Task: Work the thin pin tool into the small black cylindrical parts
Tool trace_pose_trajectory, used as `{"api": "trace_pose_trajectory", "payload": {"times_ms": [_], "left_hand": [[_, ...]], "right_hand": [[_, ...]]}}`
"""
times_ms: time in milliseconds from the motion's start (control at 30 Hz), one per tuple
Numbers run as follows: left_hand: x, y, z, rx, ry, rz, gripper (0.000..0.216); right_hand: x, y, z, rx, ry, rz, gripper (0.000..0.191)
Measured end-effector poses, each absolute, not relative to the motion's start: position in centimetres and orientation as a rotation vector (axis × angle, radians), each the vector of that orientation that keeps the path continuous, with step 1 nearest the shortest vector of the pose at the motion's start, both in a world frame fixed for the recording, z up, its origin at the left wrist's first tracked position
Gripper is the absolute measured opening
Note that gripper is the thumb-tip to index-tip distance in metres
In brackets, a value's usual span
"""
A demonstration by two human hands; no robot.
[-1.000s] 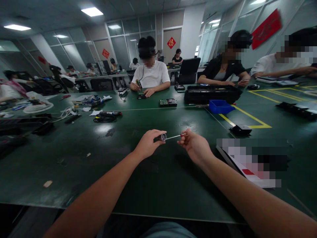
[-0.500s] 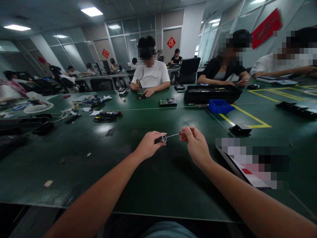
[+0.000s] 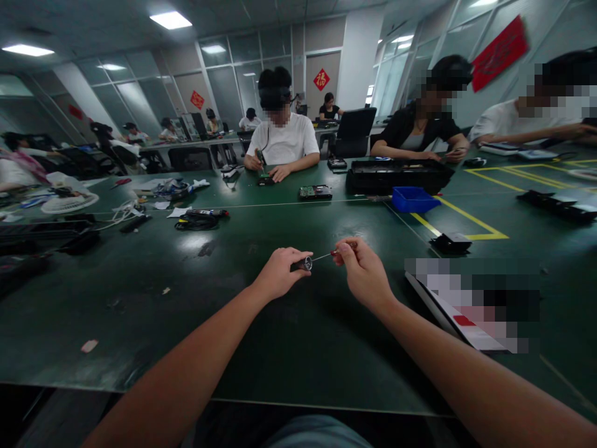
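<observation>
My left hand (image 3: pixel 278 272) is closed around a small dark cylinder (image 3: pixel 301 264), its shiny, ring-rimmed round end turned to the right. What sort of part it is, I cannot tell. Between the fingers of my right hand (image 3: pixel 362 267) is a screwdriver with a reddish handle (image 3: pixel 342 249). Its thin metal shaft (image 3: pixel 321 256) points left, and the tip meets or lies just in front of the cylinder's round end; whether it touches inside is too small to see. Both hands are held above the green table (image 3: pixel 280 361).
A partly blurred white and red flat object (image 3: pixel 466 320) lies right of my right arm. Farther off are a blue bin (image 3: pixel 414 200), a black box part (image 3: pixel 450 243), a circuit-board device (image 3: pixel 315 192) and coiled black cables (image 3: pixel 200 219). Across the table a co-worker (image 3: pixel 284 137) handles a tool.
My right hand and the screwdriver have shifted slightly left, closer to the cylinder, and the handle sits a little differently in the fingers. My left hand keeps its hold.
</observation>
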State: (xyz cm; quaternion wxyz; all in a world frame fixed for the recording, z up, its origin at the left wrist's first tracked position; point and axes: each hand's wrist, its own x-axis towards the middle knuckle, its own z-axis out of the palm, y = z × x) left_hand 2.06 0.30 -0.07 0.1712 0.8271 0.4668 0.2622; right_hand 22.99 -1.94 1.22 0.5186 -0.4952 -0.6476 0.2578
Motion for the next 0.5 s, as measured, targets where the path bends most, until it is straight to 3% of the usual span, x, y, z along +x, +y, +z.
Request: {"api": "trace_pose_trajectory", "payload": {"times_ms": [500], "left_hand": [[1.80,0.72,-0.55,2.354,1.383,0.690,0.042]], "right_hand": [[22.95,-2.09,1.34,-1.262,-1.660,0.454,0.020]]}}
